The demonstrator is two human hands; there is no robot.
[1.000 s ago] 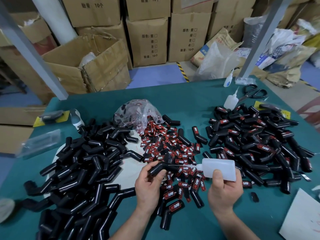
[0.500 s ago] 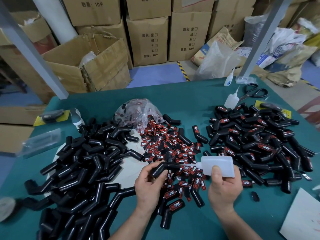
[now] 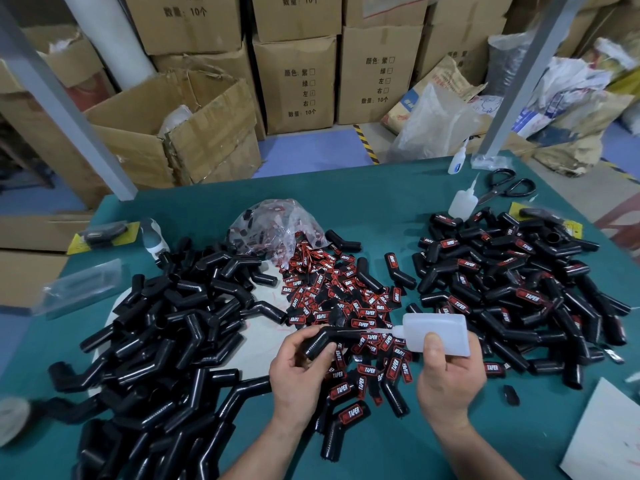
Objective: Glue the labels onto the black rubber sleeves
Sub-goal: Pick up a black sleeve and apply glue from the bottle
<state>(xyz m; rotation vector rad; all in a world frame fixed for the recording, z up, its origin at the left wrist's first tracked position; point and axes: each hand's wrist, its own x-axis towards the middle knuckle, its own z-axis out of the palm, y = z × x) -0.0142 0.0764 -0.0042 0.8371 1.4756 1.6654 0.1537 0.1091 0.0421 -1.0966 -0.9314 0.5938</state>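
Note:
My left hand (image 3: 298, 372) grips a bent black rubber sleeve (image 3: 320, 339) over the middle of the green table. My right hand (image 3: 446, 379) holds a translucent glue bottle (image 3: 438, 332) on its side, its thin nozzle reaching left onto the sleeve. Under both hands lies a heap of red-and-black labels (image 3: 346, 303). A pile of bare black sleeves (image 3: 166, 327) fills the left of the table. Sleeves that carry labels (image 3: 512, 282) are piled on the right.
A clear bag of labels (image 3: 277, 225) lies behind the heap. Two more glue bottles (image 3: 462, 202) and black scissors (image 3: 507, 187) sit at the far right. A white sheet (image 3: 609, 441) lies at the near right corner. Cardboard boxes (image 3: 294, 84) stand beyond the table's far edge.
Both hands and the sleeve stay almost where they were. The glue bottle has shifted slightly up and left, its nozzle still on the sleeve.

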